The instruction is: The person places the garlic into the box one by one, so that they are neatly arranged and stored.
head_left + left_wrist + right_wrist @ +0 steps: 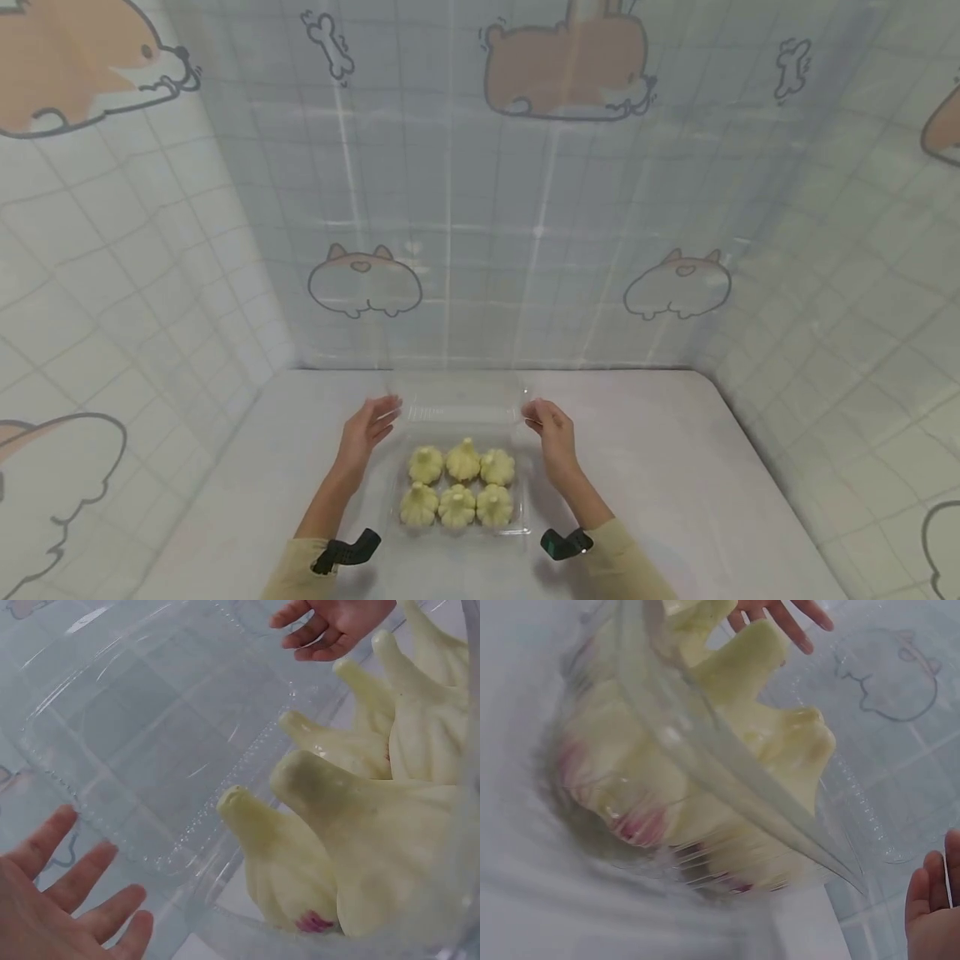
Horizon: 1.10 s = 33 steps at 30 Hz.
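A clear plastic clamshell box (pixel 396 510) holds several pale garlic bulbs (pixel 457 506) in two rows, stems up. Its transparent lid (pixel 465 398) is swung back on the far side, away from the bulbs. My left hand (pixel 365 429) is by the lid's left edge, its fingers spread and nearly straight in the left wrist view. By the lid's right edge is my right hand (pixel 553 432), with fingers relaxed and slightly bent. Nothing is held in either palm. Purple marks show low on some bulbs in both wrist views.
The box stands on a pale table (pixel 660 483). A translucent sheet (pixel 480 192) printed with a grid and cartoon dogs rises behind the table and along both sides. A black wrist camera (pixel 347 552) sits on each sleeve.
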### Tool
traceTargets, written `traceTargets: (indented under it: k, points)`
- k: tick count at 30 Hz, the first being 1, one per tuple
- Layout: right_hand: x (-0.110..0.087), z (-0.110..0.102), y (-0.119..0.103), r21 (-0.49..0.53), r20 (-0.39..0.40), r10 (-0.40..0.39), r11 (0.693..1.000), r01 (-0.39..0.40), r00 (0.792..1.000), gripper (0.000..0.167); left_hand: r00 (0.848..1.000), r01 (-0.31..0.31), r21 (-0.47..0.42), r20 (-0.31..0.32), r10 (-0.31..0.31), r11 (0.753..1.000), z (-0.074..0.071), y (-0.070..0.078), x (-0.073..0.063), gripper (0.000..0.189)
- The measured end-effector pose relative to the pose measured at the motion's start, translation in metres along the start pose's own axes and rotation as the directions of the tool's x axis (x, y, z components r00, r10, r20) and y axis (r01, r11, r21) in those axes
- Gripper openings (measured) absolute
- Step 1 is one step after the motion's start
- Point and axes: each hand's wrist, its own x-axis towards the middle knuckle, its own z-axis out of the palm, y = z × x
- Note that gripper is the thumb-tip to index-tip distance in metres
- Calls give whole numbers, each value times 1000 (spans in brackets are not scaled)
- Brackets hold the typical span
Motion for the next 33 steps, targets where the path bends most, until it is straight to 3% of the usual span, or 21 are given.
traceTargets:
  k: [5,11,15,21,23,29,33]
  points:
    - [-14,-1,-7,-57,-3,64,996,-64,998,43,1000,9,32,6,-10,999,-2,1,-14,65]
    - [-21,-13,5,-137,46,100,986,-93,994,38,996,87,73,1,-87,994,-1,6,-31,67]
    - [-23,-21,10,-240,84,152,962,-128,985,45,991,136,75,9,-137,988,-2,10,-41,66]
    - [-39,-27,0,-389,141,239,906,-169,961,50,983,156,149,69,-168,976,-4,13,-55,59]
    - [-45,-28,-2,-404,160,277,894,-193,947,50,977,185,161,79,-199,970,-5,13,-59,57]
    - [-58,-32,-1,-388,213,310,897,-211,927,50,951,288,145,74,-300,947,-7,9,-68,56]
    - [-64,-33,1,-393,215,317,894,-215,924,49,950,292,153,65,-304,944,-9,3,-75,53]
